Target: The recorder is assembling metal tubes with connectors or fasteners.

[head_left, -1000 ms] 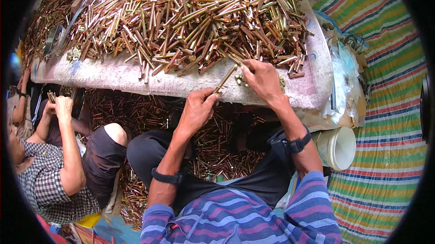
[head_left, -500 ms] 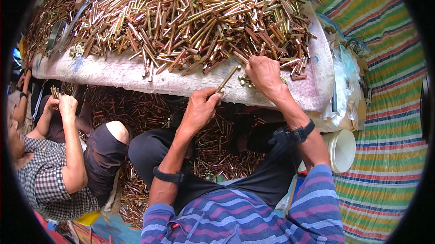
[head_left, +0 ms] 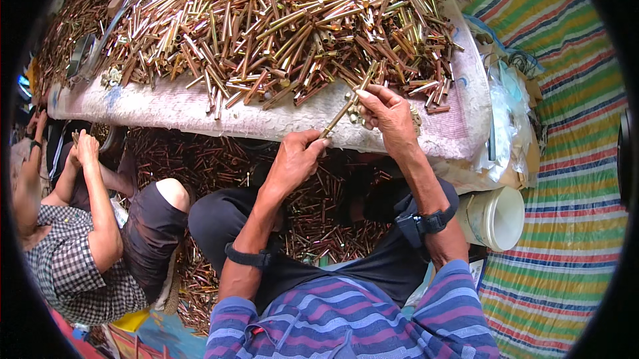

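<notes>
While the cloth-padded table [head_left: 180, 106] is being largely covered by a broad heap of metal tubes [head_left: 279, 26] at the top of the frame, close handwork is being done near the frame's centre. With the left hand [head_left: 294, 158] clasped around its lower end, a brass-coloured tube [head_left: 339, 116] is being held slanting toward the upper right; with the right hand [head_left: 389, 112], a second tube [head_left: 367, 78] is being pinched at the first one's upper end. Two ends are seemingly being brought together, though whether they are joined or only overlapping cannot be told. Careful alignment and a steady left grasp are probably being called for. A narrow, straight, dull golden form is being shown by the brass-coloured tube. Beside the right hand, small pale fittings [head_left: 417, 119] are being supported by the cloth.
</notes>
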A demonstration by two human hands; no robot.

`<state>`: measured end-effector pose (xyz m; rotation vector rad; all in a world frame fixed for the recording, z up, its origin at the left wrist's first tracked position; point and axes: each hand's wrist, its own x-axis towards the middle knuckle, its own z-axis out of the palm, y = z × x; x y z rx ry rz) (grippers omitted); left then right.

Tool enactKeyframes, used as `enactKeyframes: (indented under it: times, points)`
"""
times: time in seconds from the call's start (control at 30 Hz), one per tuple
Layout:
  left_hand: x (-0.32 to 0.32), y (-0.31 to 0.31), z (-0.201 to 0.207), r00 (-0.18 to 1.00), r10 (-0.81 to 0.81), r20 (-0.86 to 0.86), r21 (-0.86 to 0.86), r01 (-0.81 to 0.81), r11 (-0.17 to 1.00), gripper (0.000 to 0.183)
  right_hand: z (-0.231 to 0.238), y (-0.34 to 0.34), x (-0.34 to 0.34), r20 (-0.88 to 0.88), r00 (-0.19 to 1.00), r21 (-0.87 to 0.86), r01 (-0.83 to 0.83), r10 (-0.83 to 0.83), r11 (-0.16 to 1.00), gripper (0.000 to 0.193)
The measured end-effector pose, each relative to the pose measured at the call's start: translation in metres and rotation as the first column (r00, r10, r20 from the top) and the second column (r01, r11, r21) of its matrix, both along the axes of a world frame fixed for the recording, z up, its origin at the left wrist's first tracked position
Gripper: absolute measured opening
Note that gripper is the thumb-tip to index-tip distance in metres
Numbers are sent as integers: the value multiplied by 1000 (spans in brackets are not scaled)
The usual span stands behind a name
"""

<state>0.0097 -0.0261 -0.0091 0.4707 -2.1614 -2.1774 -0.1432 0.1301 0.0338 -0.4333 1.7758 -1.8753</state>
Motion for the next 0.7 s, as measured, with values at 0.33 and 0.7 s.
enactKeyframes:
  times: [0.33,0.7]
  points:
    - [1,-1,-1,1000,-7,-3,-2,7,1000,24,2,-1,6,-121,990,79,-65,74,995,23]
    - [2,0,8,999,-25,39,105,21,994,20,10,2,12,-171,973,204,-118,154,972,23]
